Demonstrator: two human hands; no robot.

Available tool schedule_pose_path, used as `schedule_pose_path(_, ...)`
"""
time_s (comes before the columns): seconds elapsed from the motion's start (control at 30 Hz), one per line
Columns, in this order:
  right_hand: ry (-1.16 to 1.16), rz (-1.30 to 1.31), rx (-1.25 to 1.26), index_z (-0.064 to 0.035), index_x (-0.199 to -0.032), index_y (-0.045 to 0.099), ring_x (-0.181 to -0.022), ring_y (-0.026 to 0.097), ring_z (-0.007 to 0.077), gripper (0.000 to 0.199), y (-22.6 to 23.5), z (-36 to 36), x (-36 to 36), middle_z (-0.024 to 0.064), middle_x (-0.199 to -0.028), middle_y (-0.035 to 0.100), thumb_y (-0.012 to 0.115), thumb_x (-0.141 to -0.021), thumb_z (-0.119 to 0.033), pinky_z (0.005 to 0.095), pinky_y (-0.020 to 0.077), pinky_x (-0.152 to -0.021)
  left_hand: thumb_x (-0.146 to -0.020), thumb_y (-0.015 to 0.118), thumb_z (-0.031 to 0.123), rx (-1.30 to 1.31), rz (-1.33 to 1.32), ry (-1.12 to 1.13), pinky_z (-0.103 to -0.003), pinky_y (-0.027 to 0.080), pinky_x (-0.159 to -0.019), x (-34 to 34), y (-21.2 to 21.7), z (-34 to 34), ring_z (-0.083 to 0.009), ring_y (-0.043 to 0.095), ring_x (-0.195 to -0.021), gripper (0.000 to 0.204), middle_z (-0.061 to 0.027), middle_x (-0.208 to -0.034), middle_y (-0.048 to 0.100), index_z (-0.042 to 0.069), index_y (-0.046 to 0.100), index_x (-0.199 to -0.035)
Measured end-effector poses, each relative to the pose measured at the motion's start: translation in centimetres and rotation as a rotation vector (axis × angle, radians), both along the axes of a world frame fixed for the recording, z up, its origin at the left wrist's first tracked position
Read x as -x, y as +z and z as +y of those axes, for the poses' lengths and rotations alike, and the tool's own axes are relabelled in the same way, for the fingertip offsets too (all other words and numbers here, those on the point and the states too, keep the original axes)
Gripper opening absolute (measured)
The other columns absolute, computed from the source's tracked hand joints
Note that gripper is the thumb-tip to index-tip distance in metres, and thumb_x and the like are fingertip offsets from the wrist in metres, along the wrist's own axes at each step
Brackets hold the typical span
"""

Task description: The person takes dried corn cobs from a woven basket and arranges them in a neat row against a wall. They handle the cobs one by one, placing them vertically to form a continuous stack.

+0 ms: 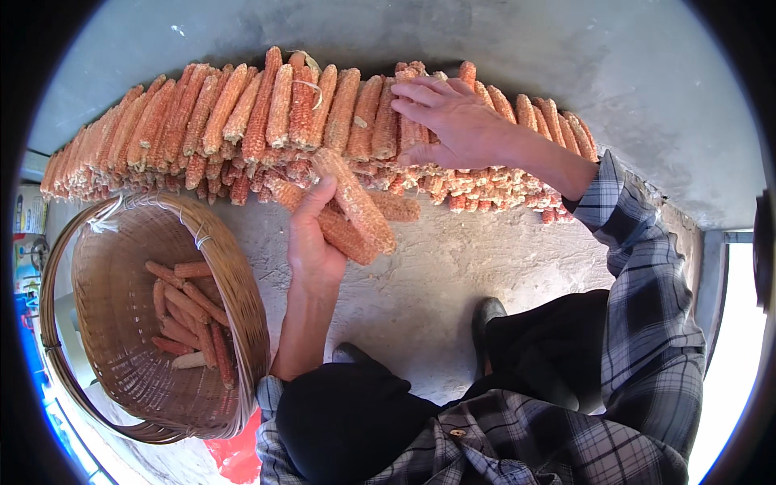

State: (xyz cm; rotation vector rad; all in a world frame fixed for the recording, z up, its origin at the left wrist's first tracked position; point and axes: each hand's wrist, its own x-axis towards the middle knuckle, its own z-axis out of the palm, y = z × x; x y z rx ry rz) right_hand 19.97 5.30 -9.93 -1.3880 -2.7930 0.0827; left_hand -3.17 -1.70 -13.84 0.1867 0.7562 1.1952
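Observation:
A long stack of bare reddish corn cobs (242,121) lies in rows against a grey wall. My left hand (311,238) grips two or three cobs (356,206) just in front of the stack's middle. My right hand (453,117) lies flat with spread fingers on the cobs at the stack's right part, pressing on them. A woven basket (234,267) stands at my left, with several cobs (186,315) in its bottom.
Bare concrete floor (453,275) stretches between the stack and my shoes (485,311). My knees in dark trousers and plaid sleeves fill the lower frame. A red object (238,457) lies below the basket. Boxes stand at the far left edge.

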Motion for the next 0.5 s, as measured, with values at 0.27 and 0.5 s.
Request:
schedule_pose_path(0.27,-0.008,-0.031,-0.052,0.002,-0.137,0.038,-0.138,0.024,0.0334,0.08,-1.3,-0.2,0.6,0.0138,-0.146,0.03,0.054,-0.085,-0.057,0.0525,0.0246,-0.11,-0.089,0.061,0.012,-0.016,-0.011,-0.007,-0.036,0.049,-0.088,-0.3,0.4,-0.1,-0.0195,0.059,-0.099,0.032,-0.0074,-0.109,0.061,0.003,0.053,-0.118)
schedule_pose_path(0.5,0.065,0.324,0.035,-0.011,-0.133,0.046,-0.122,0.046,0.0322,0.059,1.8,-1.2,1.2,0.0144,-0.136,0.043,0.06,-0.087,-0.044,0.0441,0.0387,-0.102,-0.087,0.062,0.019,-0.133,0.015,-0.079,-0.037,0.046,-0.09,-0.1,1.2,-0.9,-0.0203,0.058,-0.1,0.037,-0.008,-0.107,0.06,0.002,0.053,-0.118)
